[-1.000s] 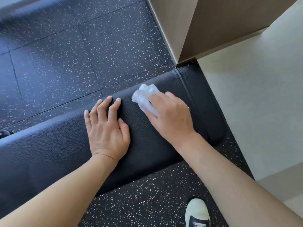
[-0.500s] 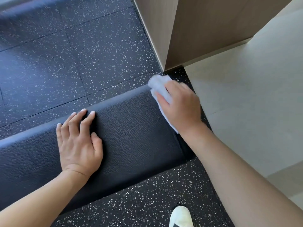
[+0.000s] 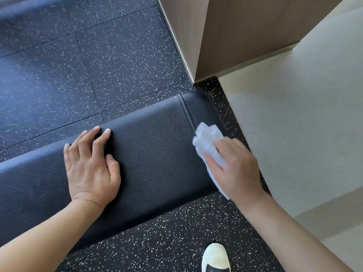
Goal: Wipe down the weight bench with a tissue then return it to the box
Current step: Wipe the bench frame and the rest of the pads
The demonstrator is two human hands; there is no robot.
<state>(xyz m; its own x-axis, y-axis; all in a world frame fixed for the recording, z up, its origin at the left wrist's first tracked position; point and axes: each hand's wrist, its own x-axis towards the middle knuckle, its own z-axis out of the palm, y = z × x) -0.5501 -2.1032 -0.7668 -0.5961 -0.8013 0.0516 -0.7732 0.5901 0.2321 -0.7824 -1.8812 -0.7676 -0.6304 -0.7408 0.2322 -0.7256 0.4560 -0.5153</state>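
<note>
Two hands on the weight bench [image 3: 153, 154] | left hand [image 3: 90, 165] flat, fingers spread — holding nothing | right hand [image 3: 235, 167] blurred; I think it grips the tissue [image 3: 208, 142] at the bench end.

There is only one view, from a camera on the person's head. It looks forward and steeply down, from close above the bench [image 3: 153, 154], which crosses the picture from the lower left to the right centre. Both forearms enter from the bottom edge. The wide angle bends the floor [image 3: 78, 75] lines. At the bottom edge, a shoe [image 3: 216, 256] tip shows directly below the camera.
</note>
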